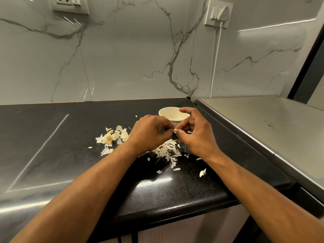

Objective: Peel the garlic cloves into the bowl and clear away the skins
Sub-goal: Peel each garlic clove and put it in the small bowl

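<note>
At the left of the black speckled stone tabletop (52, 137) lay the dried garlic root base (109, 139) among loose white papery skins (165, 149). The left hand (150, 132) pinched one end of the small pale garlic clove (175, 131), and the right hand (194, 135) pinched the other, both just in front of the small cream ceramic bowl (172, 114). A slipped grip could have dropped the clove into the skins; careless sweeping might have scattered flakes over the tabletop's edge.
</note>
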### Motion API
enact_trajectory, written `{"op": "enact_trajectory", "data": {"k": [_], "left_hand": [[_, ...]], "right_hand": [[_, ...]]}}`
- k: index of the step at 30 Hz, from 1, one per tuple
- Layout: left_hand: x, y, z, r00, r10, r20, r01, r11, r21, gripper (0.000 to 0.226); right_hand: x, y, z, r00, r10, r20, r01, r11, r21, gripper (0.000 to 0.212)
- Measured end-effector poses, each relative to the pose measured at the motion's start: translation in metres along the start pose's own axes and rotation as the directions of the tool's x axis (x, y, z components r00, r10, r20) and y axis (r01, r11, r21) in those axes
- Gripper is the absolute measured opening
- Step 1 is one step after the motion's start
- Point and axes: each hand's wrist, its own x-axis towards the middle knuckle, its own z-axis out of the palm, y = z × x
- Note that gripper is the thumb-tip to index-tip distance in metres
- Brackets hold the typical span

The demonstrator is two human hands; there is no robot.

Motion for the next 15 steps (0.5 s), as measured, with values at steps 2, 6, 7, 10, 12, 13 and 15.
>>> {"op": "enact_trajectory", "data": {"k": [2, 6, 7, 10, 12, 13, 15], "left_hand": [[-0.0006, 0.0013, 0.0016, 1.0, 0.022, -0.019, -0.022, 1.0, 0.004, 0.012], [-0.0004, 0.0006, 0.0052, 0.996, 0.074, -0.046, -0.074, 0.997, 0.001, 0.029], [-0.0005, 0.0005, 0.0055, 0.994, 0.09, -0.054, -0.09, 0.996, 0.002, 0.03], [-0.0008, 0.0009, 0.0048, 0.989, 0.125, -0.076, -0.125, 0.992, 0.003, 0.029], [-0.0004, 0.001, 0.004, 0.99, 0.119, -0.078, -0.121, 0.993, -0.015, 0.028], [-0.0002, 0.0012, 0.0037, 0.991, 0.108, -0.079, -0.111, 0.993, -0.034, 0.027], [-0.0001, 0.0016, 0.0031, 0.995, 0.063, -0.073, -0.07, 0.993, -0.091, 0.02]], "right_hand": [[-0.0006, -0.0013, -0.0007, 1.0, -0.007, 0.001, 0.007, 1.0, -0.008, 0.06], [-0.0006, -0.0012, -0.0026, 1.0, -0.008, 0.003, 0.008, 1.0, 0.011, 0.062], [-0.0006, -0.001, -0.0029, 1.0, -0.009, 0.004, 0.009, 1.0, 0.02, 0.062], [-0.0007, -0.0009, -0.0026, 1.0, -0.006, 0.012, 0.006, 0.999, 0.047, 0.061], [-0.0001, -0.0005, -0.0025, 1.0, -0.011, 0.013, 0.01, 0.998, 0.066, 0.06], [0.0001, 0.0003, -0.0028, 1.0, -0.016, 0.012, 0.015, 0.997, 0.076, 0.06], [0.0007, 0.0011, -0.0041, 1.0, -0.021, 0.023, 0.018, 0.995, 0.093, 0.059]]}}
